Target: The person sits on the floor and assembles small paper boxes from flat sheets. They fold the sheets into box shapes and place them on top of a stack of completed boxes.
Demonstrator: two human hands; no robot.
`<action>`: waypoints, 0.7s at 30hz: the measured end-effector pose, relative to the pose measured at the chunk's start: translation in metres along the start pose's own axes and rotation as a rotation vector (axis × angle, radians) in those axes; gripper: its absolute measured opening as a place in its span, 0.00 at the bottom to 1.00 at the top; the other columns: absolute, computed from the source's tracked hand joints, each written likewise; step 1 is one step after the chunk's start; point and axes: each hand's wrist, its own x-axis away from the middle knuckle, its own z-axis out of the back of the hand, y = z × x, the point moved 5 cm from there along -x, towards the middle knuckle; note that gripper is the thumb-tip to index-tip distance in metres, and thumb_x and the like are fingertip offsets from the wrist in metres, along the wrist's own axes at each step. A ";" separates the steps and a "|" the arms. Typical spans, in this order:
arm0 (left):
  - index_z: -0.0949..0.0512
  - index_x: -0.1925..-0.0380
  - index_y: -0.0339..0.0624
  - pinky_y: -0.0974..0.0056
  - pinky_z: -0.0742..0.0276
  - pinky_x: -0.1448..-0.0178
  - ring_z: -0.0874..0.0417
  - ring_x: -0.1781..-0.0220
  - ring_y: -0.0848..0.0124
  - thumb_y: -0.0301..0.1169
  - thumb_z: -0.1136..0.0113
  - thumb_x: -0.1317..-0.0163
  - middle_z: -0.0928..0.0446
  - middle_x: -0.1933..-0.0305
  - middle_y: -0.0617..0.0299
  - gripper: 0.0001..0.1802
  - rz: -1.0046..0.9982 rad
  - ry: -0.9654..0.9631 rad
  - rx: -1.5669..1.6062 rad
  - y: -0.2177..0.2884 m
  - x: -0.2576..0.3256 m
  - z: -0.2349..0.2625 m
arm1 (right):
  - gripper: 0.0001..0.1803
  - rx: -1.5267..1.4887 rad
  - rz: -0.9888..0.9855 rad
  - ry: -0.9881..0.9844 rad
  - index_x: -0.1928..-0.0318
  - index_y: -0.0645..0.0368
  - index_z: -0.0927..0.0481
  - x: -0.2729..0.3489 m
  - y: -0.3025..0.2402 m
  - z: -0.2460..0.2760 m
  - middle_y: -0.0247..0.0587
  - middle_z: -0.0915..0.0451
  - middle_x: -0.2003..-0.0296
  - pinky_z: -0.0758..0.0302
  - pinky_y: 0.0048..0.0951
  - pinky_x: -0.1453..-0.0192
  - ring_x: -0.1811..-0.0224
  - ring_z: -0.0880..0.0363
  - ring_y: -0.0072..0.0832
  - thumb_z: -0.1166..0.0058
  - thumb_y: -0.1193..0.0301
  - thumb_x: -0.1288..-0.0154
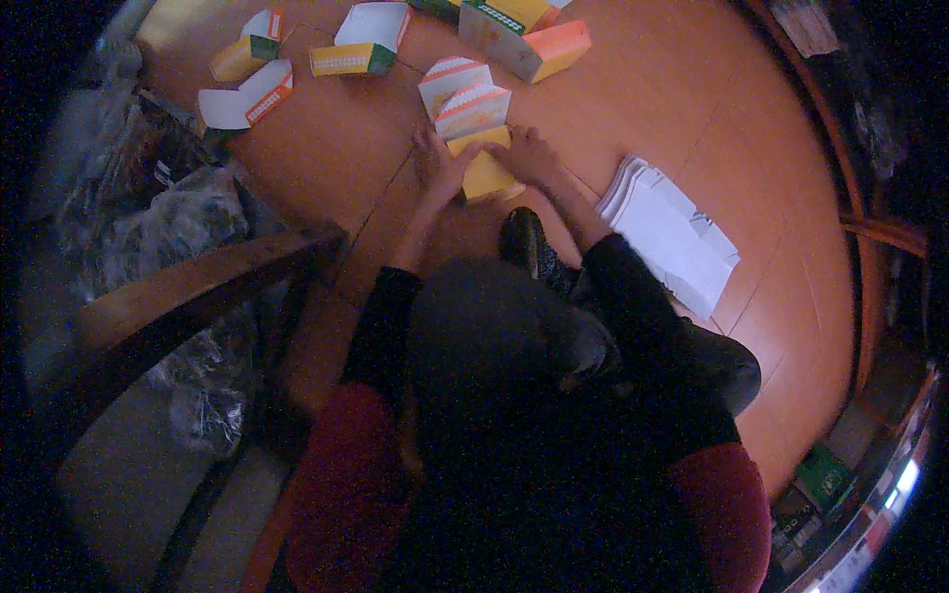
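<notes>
1. Head view: left hand (440,163) presses on the left edge of a yellow carton (484,170) lying on the orange floor (692,119); its fingers are spread flat on the card rather than curled round it, apparently to pin it down.
2. Right hand (529,156) lies on the carton's right side, fingers likewise flat against it, so both hands brace the piece from opposite sides while it is shaped.
3. Just beyond the carton stand two folded cartons (463,94) with white and orange flaps, touching it at the far edge.
4. A stack of flat white blanks (672,232) lies to the right, near the right forearm, within easy reach.
5. More finished boxes (361,44) are set farther off, well apart from the hands.
6. Crumpled clear plastic wrap (188,222) lies at the left beside a wooden chair (198,287).
</notes>
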 end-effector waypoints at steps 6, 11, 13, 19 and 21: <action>0.49 0.49 0.34 0.53 0.49 0.42 0.43 0.46 0.50 0.40 0.34 0.67 0.41 0.52 0.42 0.47 0.039 0.152 -0.289 0.021 0.002 0.004 | 0.17 0.621 0.426 0.967 0.56 0.54 0.35 -0.045 -0.014 0.125 0.41 0.31 0.59 0.37 0.38 0.50 0.58 0.31 0.35 0.52 0.67 0.48; 0.49 0.49 0.35 0.60 0.42 0.44 0.36 0.49 0.54 0.31 0.33 0.67 0.39 0.53 0.43 0.45 0.026 0.072 0.063 0.044 0.002 0.006 | 0.19 0.433 0.489 0.702 0.58 0.54 0.33 -0.070 0.026 0.119 0.42 0.27 0.65 0.35 0.34 0.53 0.60 0.29 0.35 0.46 0.65 0.53; 0.49 0.50 0.35 0.61 0.42 0.45 0.35 0.51 0.56 0.30 0.33 0.66 0.39 0.52 0.45 0.44 0.022 0.150 0.121 0.018 0.006 0.007 | 0.23 -0.011 0.296 0.425 0.57 0.56 0.33 -0.046 0.019 0.130 0.42 0.27 0.65 0.33 0.39 0.53 0.62 0.27 0.38 0.44 0.63 0.54; 0.39 0.56 0.31 0.62 0.42 0.45 0.33 0.53 0.60 0.34 0.36 0.60 0.33 0.56 0.53 0.32 -0.057 0.414 0.060 0.045 0.016 0.012 | 0.24 -1.429 0.296 0.247 0.55 0.62 0.33 0.074 0.041 0.150 0.40 0.27 0.61 0.34 0.31 0.50 0.54 0.30 0.28 0.42 0.72 0.56; 0.38 0.57 0.31 0.62 0.41 0.46 0.33 0.55 0.61 0.34 0.37 0.59 0.32 0.57 0.54 0.31 -0.101 0.295 -0.098 0.049 0.012 0.015 | 0.33 -1.257 0.403 -0.305 0.49 0.63 0.36 0.082 0.013 0.123 0.40 0.31 0.54 0.39 0.29 0.45 0.51 0.34 0.28 0.42 0.72 0.61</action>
